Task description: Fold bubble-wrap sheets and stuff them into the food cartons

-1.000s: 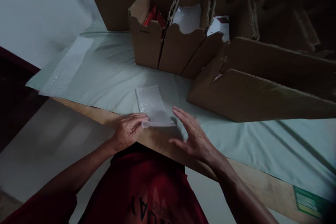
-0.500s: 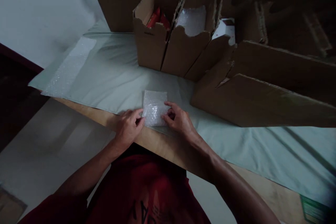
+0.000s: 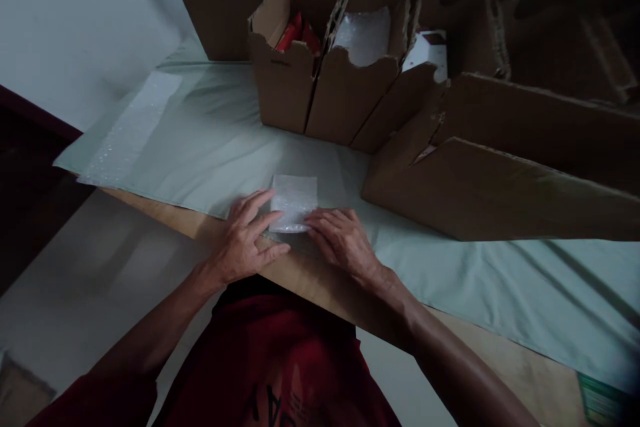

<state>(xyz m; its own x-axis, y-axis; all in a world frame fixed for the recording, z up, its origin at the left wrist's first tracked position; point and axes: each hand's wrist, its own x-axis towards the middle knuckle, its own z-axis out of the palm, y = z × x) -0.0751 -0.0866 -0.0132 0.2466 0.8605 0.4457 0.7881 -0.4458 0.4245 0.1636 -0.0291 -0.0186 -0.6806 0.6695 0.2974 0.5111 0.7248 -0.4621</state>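
A small squarish piece of bubble wrap [image 3: 294, 197], seemingly folded, lies on the pale green cloth near the table's front edge. My left hand [image 3: 243, 237] has its fingers spread, with two fingertips on the wrap's left side and the thumb apart below it. At the lower right corner, my right hand [image 3: 347, 243] has its fingers drawn together on the wrap's front edge. Its thumb is partly hidden beneath the fingers. Whether anything lies inside the wrap cannot be made out.
Behind stand cardboard bins [image 3: 353, 97] holding red packets [image 3: 299, 33], bubble wrap sheets [image 3: 363, 33] and a white printed item [image 3: 428, 53]. A larger open carton [image 3: 525, 193] is at the right. A long bubble wrap strip [image 3: 133, 130] lies at the left on the green cloth [image 3: 215, 140].
My left fingers have spread out onto the wrap's left side. My right hand has moved down to its front corner, fingers now together. The wrap's front edge looks raised or folded.
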